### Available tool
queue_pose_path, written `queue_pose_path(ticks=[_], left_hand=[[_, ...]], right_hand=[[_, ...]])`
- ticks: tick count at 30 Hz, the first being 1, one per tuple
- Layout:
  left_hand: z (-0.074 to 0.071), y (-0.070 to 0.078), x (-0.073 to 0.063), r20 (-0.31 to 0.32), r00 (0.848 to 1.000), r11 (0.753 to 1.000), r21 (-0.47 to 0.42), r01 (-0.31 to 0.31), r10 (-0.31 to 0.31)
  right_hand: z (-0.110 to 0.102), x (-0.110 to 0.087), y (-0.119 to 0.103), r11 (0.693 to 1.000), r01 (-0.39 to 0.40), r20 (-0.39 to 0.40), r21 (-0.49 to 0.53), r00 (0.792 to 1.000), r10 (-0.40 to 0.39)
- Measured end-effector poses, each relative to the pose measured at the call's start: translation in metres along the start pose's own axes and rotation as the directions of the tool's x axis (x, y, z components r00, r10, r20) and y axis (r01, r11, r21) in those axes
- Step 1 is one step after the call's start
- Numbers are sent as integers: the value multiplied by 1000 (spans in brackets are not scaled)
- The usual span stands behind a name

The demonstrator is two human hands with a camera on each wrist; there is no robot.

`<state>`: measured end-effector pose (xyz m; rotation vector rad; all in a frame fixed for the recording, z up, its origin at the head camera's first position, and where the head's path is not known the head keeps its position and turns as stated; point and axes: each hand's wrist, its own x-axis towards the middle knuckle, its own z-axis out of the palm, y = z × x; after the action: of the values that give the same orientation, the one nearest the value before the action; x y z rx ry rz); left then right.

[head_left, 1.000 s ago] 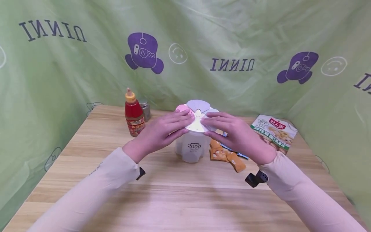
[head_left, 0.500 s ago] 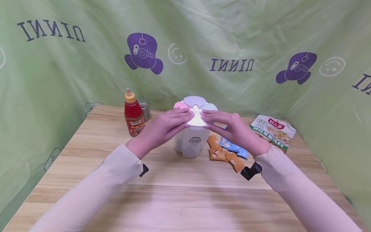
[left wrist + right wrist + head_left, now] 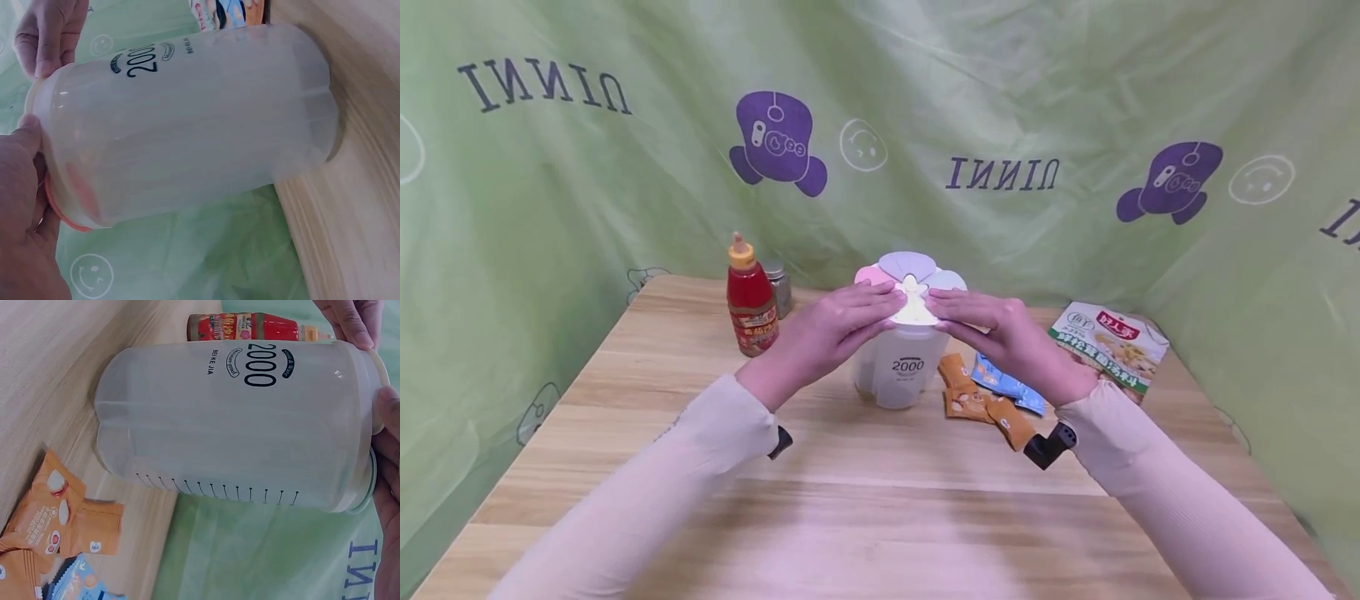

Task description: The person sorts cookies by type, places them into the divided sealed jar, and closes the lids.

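We've got both hands on the lid (image 3: 913, 315) of the clear container (image 3: 898, 375) marked 2000, upright on the desk (image 3: 880, 517) approx. midway along the far edge. L hand (image 3: 826, 327): fingers together, fairly straight, lying over the lid's L side, thumb at the near rim. R hand (image 3: 1000, 327): same on the R side, fingers tog., thumb also at the rim.

Vs 1 s ago, we see the container's base a bit closer to the far edge & the R hand shifted w/ it, so more of the blue sachets (image 3: 1006, 385) shows beside the orange sachets (image 3: 970, 406), just R of the container. Vs 0.5 s ago, approx. no change.

Sauce bottle (image 3: 752, 304) hasn't moved, nr the far L corner, small jar (image 3: 781, 293) just behind it; printed pack (image 3: 1112, 348) likewise, nr the far R corner.
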<state>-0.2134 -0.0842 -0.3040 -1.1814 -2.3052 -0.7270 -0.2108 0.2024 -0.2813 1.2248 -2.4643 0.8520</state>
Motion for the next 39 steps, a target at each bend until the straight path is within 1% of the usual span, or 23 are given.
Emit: queue_pose_path(ticks=[6, 10, 14, 20, 24, 26, 28, 31, 35, 39], left_hand=[[3, -1, 3, -32, 999, 1000, -17, 22, -23], [3, -1, 4, -39, 999, 999, -30, 35, -36], [3, -1, 5, -19, 998, 997, -45, 62, -63], [3, -1, 6, 12, 993, 992, -52, 118, -118], [2, -1, 5, 34, 987, 987, -43, 156, -155], [2, -1, 5, 40, 986, 985, -51, 166, -164], [3, -1, 4, 42, 985, 983, -63, 172, -169], [4, -2, 4, 36, 986, 984, -75, 163, -161], [4, -3, 4, 33, 989, 984, -95, 149, -147], [3, -3, 6, 40, 988, 981, -125, 150, -146]], right_hand=[[-2, 5, 0, 1000, -9, -27, 29, 1000, 10], [-3, 11, 0, 996, -53, -36, 77, 998, 56], [-5, 15, 0, 989, -103, -49, 108, 993, 109], [-6, 22, 2, 984, -140, -91, 112, 984, 150], [-7, 28, 5, 975, -191, -79, 112, 977, 200], [-9, 30, 6, 964, -232, -61, 133, 969, 241], [-9, 32, 8, 952, -263, -47, 157, 961, 273], [-10, 35, 10, 937, -294, -38, 189, 951, 307], [-10, 40, 12, 927, -314, -41, 204, 944, 328], [-10, 43, 13, 918, -334, -38, 213, 936, 349]])
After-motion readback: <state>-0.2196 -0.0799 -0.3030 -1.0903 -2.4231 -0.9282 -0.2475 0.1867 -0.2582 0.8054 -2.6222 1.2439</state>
